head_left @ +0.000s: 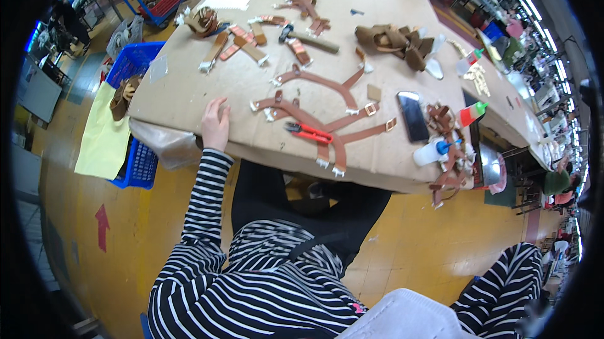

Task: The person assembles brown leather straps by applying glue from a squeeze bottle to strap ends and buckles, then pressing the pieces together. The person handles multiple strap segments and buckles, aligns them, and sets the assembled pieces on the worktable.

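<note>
My left hand (216, 124) rests on the near left edge of the covered table, its fingers loosely stretched and nothing in them. Only the bent striped sleeve (509, 279) of my right arm shows at the lower right; that hand cannot be made out. Brown sandal straps (302, 112), some with buckles, lie spread right of my left hand. On them lies a pair of red-handled thread snips (308, 132). Farther back are a hammer (318, 40) with a wooden handle and short brown and tan strap pieces (242, 43).
A phone (413, 116), a white bottle with a blue cap (431, 152) and strap bundles (445, 118) occupy the table's right. Brown sandals (396, 43) lie farther back. A blue crate (142, 161) with yellow sheeting (104, 134) stands left. People sit at the far right.
</note>
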A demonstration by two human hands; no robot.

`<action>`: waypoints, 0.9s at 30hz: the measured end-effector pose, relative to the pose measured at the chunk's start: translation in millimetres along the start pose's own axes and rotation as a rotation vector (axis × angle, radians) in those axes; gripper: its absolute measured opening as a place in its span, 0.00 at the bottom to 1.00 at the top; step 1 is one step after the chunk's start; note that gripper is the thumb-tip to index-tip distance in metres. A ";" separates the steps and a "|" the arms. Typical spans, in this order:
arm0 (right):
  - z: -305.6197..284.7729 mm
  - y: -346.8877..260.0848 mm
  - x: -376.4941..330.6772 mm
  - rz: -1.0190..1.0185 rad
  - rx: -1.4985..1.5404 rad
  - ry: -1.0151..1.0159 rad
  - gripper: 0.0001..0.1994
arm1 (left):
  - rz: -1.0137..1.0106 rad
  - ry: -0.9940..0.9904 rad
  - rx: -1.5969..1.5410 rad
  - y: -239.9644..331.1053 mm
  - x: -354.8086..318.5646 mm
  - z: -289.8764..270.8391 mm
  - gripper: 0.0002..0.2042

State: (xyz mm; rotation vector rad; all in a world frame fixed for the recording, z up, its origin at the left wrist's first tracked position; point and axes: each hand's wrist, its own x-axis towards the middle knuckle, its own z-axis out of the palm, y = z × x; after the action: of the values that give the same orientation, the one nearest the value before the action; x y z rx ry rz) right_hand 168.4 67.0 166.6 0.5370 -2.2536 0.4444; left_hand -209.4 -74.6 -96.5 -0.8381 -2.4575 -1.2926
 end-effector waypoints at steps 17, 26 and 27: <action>3.5 46.6 18.3 -0.302 -0.268 0.779 0.09 | -0.378 -0.151 0.022 -18.9 28.5 0.4 0.15; 172.6 147.8 -130.6 0.825 -0.314 0.229 0.07 | -0.168 -0.074 0.210 -0.1 15.6 3.1 0.11; 180.1 147.7 -139.3 0.862 -0.338 0.268 0.05 | -0.166 -0.080 0.209 0.9 16.8 2.8 0.11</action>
State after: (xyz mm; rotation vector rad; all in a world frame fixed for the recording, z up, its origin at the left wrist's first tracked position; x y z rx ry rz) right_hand 72.2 141.7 -76.0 -0.6638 -2.1335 0.4924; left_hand -222.3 -65.7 -89.9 -0.6565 -2.7166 -1.0444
